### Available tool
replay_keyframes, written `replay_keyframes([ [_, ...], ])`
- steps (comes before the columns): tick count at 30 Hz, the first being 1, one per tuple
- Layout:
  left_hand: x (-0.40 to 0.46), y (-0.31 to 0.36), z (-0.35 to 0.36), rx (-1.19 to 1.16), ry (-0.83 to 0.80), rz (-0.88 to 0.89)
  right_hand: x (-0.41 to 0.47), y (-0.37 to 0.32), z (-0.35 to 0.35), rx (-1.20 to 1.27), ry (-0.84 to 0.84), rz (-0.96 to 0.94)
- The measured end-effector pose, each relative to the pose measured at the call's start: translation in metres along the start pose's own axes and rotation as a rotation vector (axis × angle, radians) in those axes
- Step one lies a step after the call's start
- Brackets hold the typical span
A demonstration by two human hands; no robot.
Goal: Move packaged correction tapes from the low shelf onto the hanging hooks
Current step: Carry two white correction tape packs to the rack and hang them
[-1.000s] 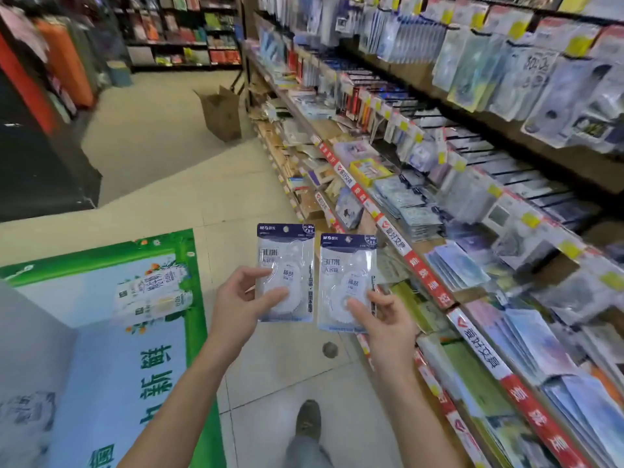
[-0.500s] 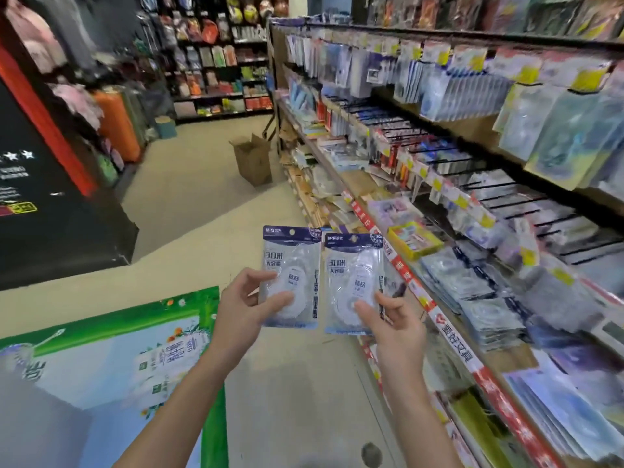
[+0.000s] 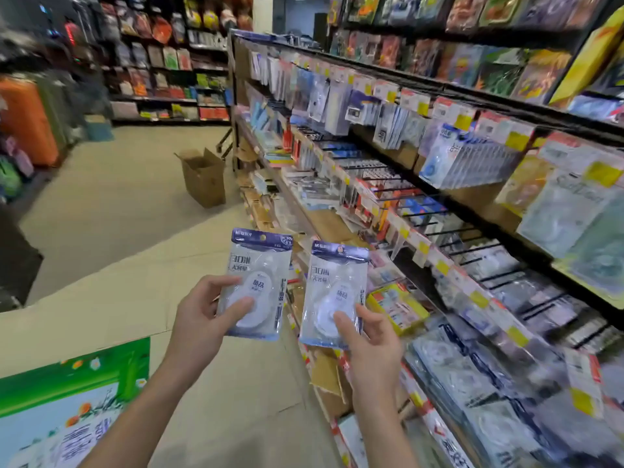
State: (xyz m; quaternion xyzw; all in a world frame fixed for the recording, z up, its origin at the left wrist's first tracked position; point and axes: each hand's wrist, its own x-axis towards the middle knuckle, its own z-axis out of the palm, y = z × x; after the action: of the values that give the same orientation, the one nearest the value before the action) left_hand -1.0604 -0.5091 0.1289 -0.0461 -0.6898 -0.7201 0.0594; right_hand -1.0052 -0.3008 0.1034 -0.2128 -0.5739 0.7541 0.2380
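Packets are carried one per hand, upright and facing the viewer, clear of the shelving. Left hand [image 3: 202,319] pinches the left correction tape packet [image 3: 255,285] at its lower edge; right hand [image 3: 368,346] pinches the right correction tape packet [image 3: 334,292] likewise. This low grip leaves the top headers free, apparently for threading onto the hanging hooks [image 3: 439,228] to the right.

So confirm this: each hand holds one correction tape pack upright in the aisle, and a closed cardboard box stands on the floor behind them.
Not quite: the cardboard box is open, its flaps up, as the head view shows. The rest holds: the left hand holds one pack upright and the right hand holds the other pack, with the box on the floor behind them.
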Motion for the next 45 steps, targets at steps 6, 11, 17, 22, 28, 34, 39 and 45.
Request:
replay_keyframes([
  [6, 0.133, -0.017, -0.002, -0.107, -0.042, 0.063, 0.073, 0.003, 0.077, -0.046, 0.152, -0.082],
  [11, 0.240, -0.011, 0.004, -0.112, -0.251, 0.085, 0.129, -0.017, 0.133, -0.064, 0.274, -0.167],
  [17, 0.323, -0.010, 0.035, -0.143, -0.380, 0.103, 0.174, -0.023, 0.163, -0.065, 0.348, -0.283],
  [22, 0.369, -0.021, 0.083, -0.182, -0.486, 0.089, 0.221, -0.029, 0.158, -0.009, 0.506, -0.322],
  [28, 0.414, -0.031, 0.149, -0.172, -0.585, 0.071, 0.282, -0.034, 0.144, 0.058, 0.600, -0.396],
  [34, 0.460, -0.033, 0.222, -0.150, -0.695, 0.089, 0.341, -0.046, 0.127, 0.099, 0.692, -0.476],
  [39, 0.486, -0.044, 0.263, -0.154, -0.738, 0.120, 0.374, -0.042, 0.121, 0.067, 0.748, -0.540],
  [45, 0.506, -0.057, 0.278, -0.190, -0.753, 0.125, 0.388, -0.044, 0.124, 0.063, 0.790, -0.562],
])
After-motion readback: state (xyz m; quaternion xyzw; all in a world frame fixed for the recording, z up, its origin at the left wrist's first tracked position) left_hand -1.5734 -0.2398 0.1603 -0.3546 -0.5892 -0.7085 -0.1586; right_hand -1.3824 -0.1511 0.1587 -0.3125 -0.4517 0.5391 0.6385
